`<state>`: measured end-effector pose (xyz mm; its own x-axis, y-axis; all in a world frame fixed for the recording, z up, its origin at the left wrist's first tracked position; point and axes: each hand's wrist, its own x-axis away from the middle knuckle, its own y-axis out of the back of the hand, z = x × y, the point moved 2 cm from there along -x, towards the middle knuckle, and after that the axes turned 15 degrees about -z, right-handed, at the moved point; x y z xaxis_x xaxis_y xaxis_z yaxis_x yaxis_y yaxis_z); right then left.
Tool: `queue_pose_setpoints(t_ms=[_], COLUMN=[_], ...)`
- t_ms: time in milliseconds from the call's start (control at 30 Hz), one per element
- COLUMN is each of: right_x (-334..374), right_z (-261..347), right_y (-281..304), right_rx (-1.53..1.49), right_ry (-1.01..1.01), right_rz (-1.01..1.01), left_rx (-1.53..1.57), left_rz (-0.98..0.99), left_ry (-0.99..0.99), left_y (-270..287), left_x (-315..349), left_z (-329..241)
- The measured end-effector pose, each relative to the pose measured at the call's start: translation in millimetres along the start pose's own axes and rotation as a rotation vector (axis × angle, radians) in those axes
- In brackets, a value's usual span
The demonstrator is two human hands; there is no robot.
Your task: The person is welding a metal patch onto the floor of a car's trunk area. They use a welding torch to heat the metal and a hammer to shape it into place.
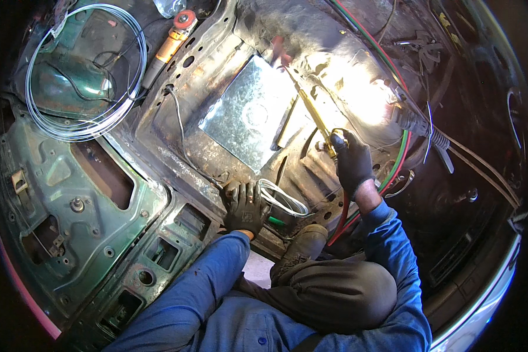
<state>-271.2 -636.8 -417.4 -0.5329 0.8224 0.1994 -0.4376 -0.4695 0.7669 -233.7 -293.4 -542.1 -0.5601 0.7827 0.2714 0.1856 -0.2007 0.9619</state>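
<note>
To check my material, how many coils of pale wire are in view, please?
2: the large coil at the upper left, and the small coil beside the left hand. More may be hidden.

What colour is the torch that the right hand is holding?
The torch in the right hand is brass yellow; it shows best in the head view.

Left head fisheye is looking steeply down over the wearer's knee [358,293], facing the area around the brass torch [314,112]. Sitting close: sleeves [391,240] are showing at the lower edge; rim is bending the green panel [94,218].
</note>
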Motion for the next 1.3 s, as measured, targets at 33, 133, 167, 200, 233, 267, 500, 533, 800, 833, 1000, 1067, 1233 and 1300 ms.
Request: queue_pose_setpoints(t_ms=[33,133,167,200,233,267,500,533,800,833,1000,1067,1233,1300], right_x=[0,-3,-4,-4,-4,-4,0,0,5,5,7,8,13,14], right_z=[-3,-3,-3,-3,-5,-5,-7,-5,-1,-2,-6,-10,-7,-9], right_y=[-2,-4,-4,-5,-6,-6,-6,-6,-5,-6,-6,-7,-3,-1], right_rx=[-0.015,-0.032,-0.033,-0.037,-0.04,-0.044,-0.052,-0.047,-0.078,-0.085,-0.067,-0.088,-0.029,-0.012], right_ry=[0.047,0.073,0.063,0.068,0.073,0.079,0.046,0.035,0.048,0.057,0.088,0.104,0.063,0.066], right_rz=[-0.028,-0.039,-0.03,-0.031,-0.031,-0.032,0.016,0.029,0.016,0.009,0.007,-0.013,0.018,0.011], left_rx=[-0.002,-0.015,-0.019,-0.016,-0.012,-0.009,-0.029,-0.028,-0.03,-0.032,-0.016,-0.011,-0.013,-0.009], left_rz=[0.001,0.013,0.019,0.017,0.015,0.014,0.009,0.011,0.027,0.02,0.02,0.011,0.021,0.024], left_ry=[-0.004,-0.016,-0.02,-0.019,-0.017,-0.016,-0.016,-0.016,-0.015,-0.016,-0.018,-0.019,-0.015,-0.015], left_y=[0,3,4,4,4,4,-1,0,1,-1,2,0,2,3], left_x=[0,-1,-1,-1,-1,-1,0,1,0,1,0,0,-1,-1], left_z=[-1,-1,-1,-1,0,0,-1,-1,0,0,-1,-1,0,0])
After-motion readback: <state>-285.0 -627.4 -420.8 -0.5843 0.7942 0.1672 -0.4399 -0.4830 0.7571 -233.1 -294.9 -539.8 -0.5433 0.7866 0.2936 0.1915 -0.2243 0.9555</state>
